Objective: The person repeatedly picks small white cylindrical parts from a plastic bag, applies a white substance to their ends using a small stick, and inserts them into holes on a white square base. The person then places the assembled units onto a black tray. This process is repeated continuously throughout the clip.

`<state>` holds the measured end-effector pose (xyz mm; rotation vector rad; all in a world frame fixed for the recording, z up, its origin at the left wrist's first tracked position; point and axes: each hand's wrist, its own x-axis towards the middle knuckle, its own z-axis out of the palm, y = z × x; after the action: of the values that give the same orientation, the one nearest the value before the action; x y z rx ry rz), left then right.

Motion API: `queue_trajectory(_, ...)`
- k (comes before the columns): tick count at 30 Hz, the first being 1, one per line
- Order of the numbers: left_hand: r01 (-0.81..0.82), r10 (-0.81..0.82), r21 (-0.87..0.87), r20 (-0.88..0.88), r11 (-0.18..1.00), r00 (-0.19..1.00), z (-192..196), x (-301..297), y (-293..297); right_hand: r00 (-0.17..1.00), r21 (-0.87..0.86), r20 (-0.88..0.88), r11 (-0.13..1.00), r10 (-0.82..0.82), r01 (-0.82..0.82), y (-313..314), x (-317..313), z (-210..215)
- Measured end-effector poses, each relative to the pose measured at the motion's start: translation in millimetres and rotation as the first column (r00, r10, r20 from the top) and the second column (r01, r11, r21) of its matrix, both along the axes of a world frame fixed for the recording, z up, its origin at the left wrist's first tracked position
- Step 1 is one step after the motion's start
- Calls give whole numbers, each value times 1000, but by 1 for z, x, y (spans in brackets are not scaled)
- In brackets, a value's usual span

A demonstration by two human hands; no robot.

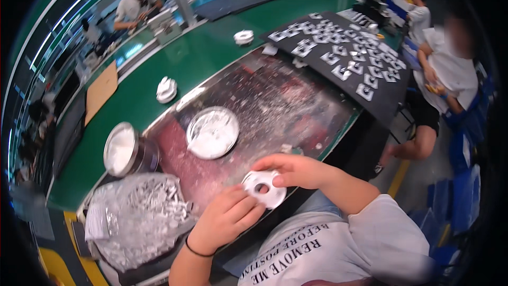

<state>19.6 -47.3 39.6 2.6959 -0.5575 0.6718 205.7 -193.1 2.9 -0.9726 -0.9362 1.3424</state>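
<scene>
A white round plastic part (273, 196) with a hole through its centre is held tilted in front of my body, over the near edge of the table. My right hand (288, 170) grips its upper right side, thumb on the face and fingers behind the rim. At the part's left side, my left hand (228, 214) has its fingers curled closed against the rim. The left fingertips are partly hidden. Just beyond the hands lies a round dish (212, 132) smeared with white material. Left of it stands a tin (145, 154) with a white top or contents.
A clear plastic bag (140, 228) of small white pieces lies at the near left. Similar white round parts (166, 90) sit on the green tabletop (203, 74). At the right, a black board (312, 66) carries several white pieces. A co-worker (450, 69) sits beyond it.
</scene>
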Motion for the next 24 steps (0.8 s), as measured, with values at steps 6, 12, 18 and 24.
queue_trajectory(6,-207,239,-175,189,962,952,-15,13,9,901,24,-247,927,-356,373,-1,-20,-7)
queue_trajectory(12,-397,434,-294,72,869,898,-11,10,20,897,30,-181,909,-404,416,-5,-6,-14)
queue_trajectory(18,-511,530,-331,-38,793,847,-20,10,37,762,-22,-274,796,-587,606,-11,38,-30)
queue_trajectory(24,-421,407,-422,-129,803,904,-21,19,9,795,143,-392,823,-463,550,4,24,-30)
